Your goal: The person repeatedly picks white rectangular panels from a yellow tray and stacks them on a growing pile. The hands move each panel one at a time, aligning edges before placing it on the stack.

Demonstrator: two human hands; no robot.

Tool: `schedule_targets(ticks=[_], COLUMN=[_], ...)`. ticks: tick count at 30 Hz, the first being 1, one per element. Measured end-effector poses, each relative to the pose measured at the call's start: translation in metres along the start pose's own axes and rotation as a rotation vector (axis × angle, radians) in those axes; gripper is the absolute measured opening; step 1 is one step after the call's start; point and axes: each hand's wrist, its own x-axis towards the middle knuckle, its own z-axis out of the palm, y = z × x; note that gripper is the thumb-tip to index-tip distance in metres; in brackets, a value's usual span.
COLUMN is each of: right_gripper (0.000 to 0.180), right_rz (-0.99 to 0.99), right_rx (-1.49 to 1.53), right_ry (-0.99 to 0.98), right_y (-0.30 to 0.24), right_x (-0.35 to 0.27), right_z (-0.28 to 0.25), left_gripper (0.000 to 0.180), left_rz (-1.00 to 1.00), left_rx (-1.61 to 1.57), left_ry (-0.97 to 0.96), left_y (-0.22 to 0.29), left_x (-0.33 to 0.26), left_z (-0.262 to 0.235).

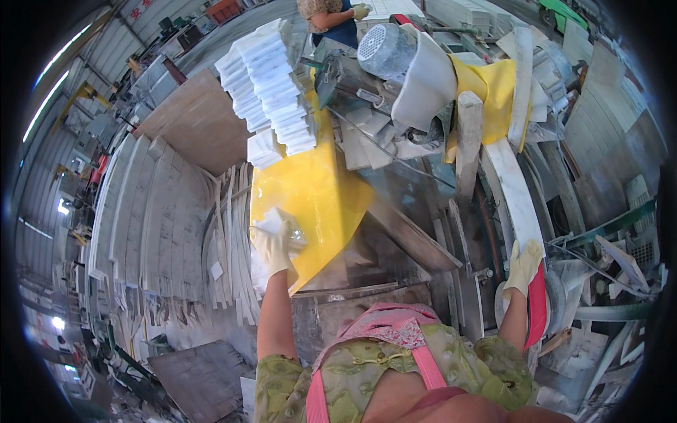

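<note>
My left hand, in a pale glove, is closed around a white stone piece at the left edge of a yellow sheet. Some of that piece is hidden by the glove. Farther along the sheet stand stacked white stone tiles in stepped rows. On the right, my gloved right hand grips the near end of a long white, grey-veined marble strip. The strip lies along a narrow machine track, with a red band showing under and behind that hand.
Beyond the track sits a dusty motor with a white curved guard. A yellow cloth drapes over the machine. Long stone slabs stand at left. Wooden beams cross the middle. Another person works at the far end.
</note>
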Motion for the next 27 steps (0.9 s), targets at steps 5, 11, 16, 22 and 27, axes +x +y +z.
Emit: schedule_targets(ticks=[5, 11, 16, 22, 27], right_gripper=[0.065, 0.068, 0.067, 0.067, 0.066], right_rz=[-0.014, 0.032, 0.060, 0.020, 0.025], right_rx=[0.008, -0.030, -0.056, -0.094, -0.088], right_ry=[-0.008, -0.054, -0.079, -0.030, -0.024], right_y=[0.004, 0.004, 0.001, 0.001, 0.005], right_x=[0.000, -0.001, -0.005, -0.010, -0.014], right_z=[0.005, 0.003, -0.006, -0.006, -0.004], left_gripper=[0.103, 0.103, 0.093, 0.096, 0.089], left_rz=[0.026, -0.023, 0.082, 0.076, 0.069], left_rx=[0.022, -0.086, -0.083, -0.063, -0.005], left_ry=[0.052, -0.014, 0.060, 0.064, 0.093], left_y=[-0.004, -0.009, -0.003, 0.001, -0.003], left_x=[0.002, 0.006, -0.005, -0.008, -0.001], left_z=[0.005, 0.009, 0.002, -0.002, 0.004])
